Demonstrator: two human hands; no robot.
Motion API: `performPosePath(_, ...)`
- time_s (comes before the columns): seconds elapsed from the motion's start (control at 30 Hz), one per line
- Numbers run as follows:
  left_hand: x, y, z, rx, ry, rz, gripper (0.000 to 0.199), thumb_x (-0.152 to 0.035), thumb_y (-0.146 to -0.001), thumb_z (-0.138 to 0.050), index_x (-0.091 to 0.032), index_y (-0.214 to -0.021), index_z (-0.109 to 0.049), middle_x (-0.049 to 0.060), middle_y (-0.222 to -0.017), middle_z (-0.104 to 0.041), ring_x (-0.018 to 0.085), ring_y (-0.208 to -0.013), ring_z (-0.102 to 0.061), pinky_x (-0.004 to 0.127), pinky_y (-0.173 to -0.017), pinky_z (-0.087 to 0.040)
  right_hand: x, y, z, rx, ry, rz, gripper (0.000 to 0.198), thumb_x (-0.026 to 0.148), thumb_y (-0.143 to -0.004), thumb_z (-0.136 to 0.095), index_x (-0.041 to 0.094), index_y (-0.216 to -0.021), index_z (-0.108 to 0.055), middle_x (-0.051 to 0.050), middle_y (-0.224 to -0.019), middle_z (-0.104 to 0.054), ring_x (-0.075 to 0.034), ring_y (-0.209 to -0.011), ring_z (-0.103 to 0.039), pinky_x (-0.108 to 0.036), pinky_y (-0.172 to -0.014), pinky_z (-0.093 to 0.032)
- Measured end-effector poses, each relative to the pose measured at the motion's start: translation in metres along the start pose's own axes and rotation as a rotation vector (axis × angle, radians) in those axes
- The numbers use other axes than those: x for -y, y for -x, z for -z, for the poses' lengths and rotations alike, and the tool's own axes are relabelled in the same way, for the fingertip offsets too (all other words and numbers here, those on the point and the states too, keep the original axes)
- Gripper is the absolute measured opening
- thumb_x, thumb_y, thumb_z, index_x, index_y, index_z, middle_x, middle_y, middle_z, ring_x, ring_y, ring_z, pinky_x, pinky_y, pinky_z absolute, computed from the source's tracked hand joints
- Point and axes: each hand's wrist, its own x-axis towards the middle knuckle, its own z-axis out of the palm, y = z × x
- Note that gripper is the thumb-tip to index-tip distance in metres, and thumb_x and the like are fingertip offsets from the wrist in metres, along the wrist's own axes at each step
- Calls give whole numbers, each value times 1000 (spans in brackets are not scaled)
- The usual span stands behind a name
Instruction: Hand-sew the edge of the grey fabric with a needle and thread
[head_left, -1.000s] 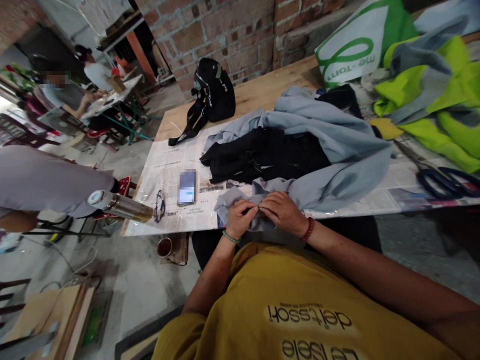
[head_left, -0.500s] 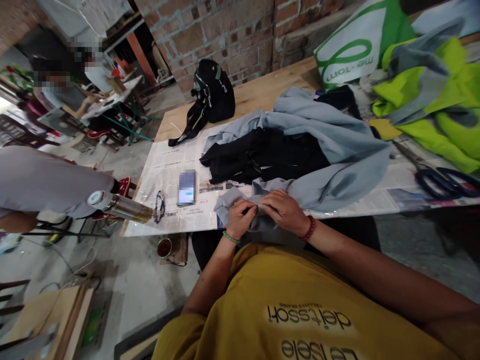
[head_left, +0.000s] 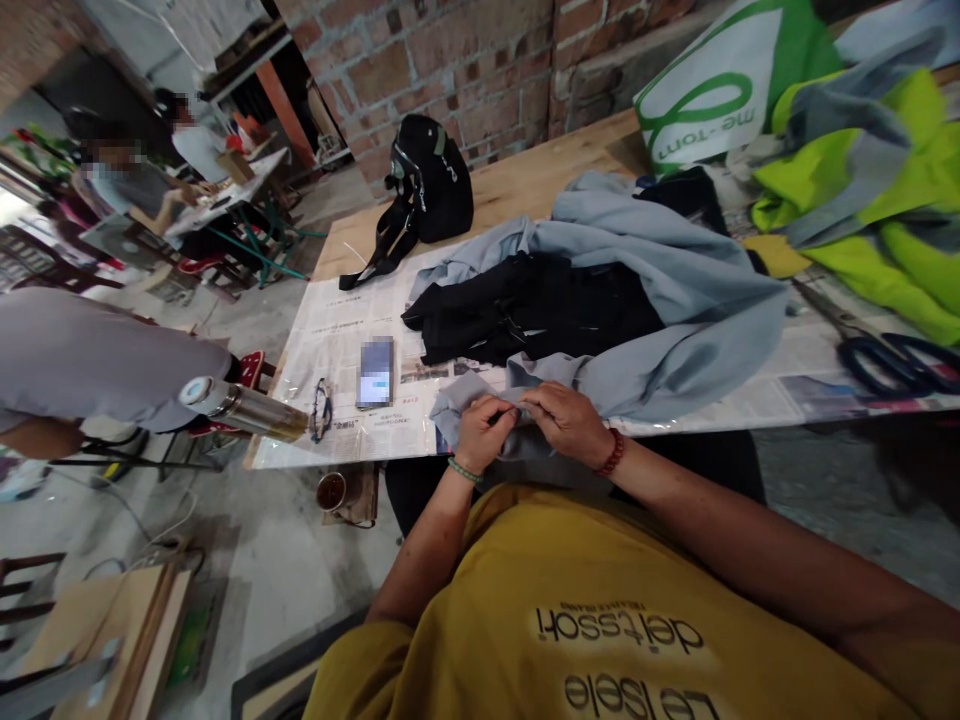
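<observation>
Pinching the near edge of a piece of grey cloth (head_left: 697,300), the left hand (head_left: 484,435) and the right hand (head_left: 568,425) meet at the front of the surface (head_left: 525,195), fingertips almost together. The grip of each hand is closed on the fabric between thumb and fingers; whether anything small, such as a needle, is held there too cannot be told.

The cloth is a plain, cool grey with a slight blue cast, matte and unpatterned. It lies in a loose, rumpled heap on the newspaper (head_left: 307,345) spread over the surface, curving behind, to the right of and in front of a crumpled black garment (head_left: 555,315). Its far part is gathered into long, soft folds, and the right end swells into a broad, smoother bulge with shading underneath. Towards the hands it narrows and bunches into small, sharp creases, and a little of it hangs below the front edge, under the fingers. Its full outline is hidden by the folds.

Left of the cloth lies a smartphone (head_left: 375,375); well to the right rest scissors (head_left: 892,362) with dark blue handles.
</observation>
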Motion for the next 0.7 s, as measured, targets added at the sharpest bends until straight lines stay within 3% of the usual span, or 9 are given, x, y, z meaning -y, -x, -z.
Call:
performPosePath(0.23,0,-2,0,1,-20,-62,14,-19,-79,-58,-17,-66,-62,1,-65,-58,13,-65,-54,28,-67,-41,0,-1,-3,-3,9,88,14,20,-91,-44,19,-87,-57,-4,-71,-63,-17,-66,-54,-30,-65,-45)
performPosePath(0.33,1,-2,-2,27,-84,-94,12,-16,-75,-59,-18,-63,-61,0,-62,-59,13,-64,-55,30,-71,-42,3,-8,3,-5,-25,56,15,21,-91,-43,20,-85,-57,-4,-71,-63,-17,-68,-56,-31,-67,-46)
performPosePath(0.5,-1,-1,-3,-9,-65,-84,12,-17,-75,-60,-18,-63,-63,0,-64,-62,13,-64,-56,30,-73,-42,12,-32,20,21,-254,-292,12,28,-89,-49,22,-83,-57,-2,-75,-64,-15,-68,-60,-29,-65,-47)
performPosePath(0.6,-2,0,-1,-7,-24,-57,15,-21,-78,-59,-18,-63,-63,0,-63,-61,13,-64,-55,29,-70,-42,17,-40,24,75,-671,-577,16,37,-89,-47,23,-88,-53,1,-75,-65,-12,-54,-60,-26,-52,-47)
performPosePath(0.7,-2,0,1,-10,-16,-54,15,-22,-78,-59,-18,-64,-63,0,-63,-60,12,-62,-54,28,-68,-42,17,-42,26,99,-1059,-799,22,43,-83,-54,23,-88,-50,2,-73,-64,-13,-53,-63,-24,-46,-47)
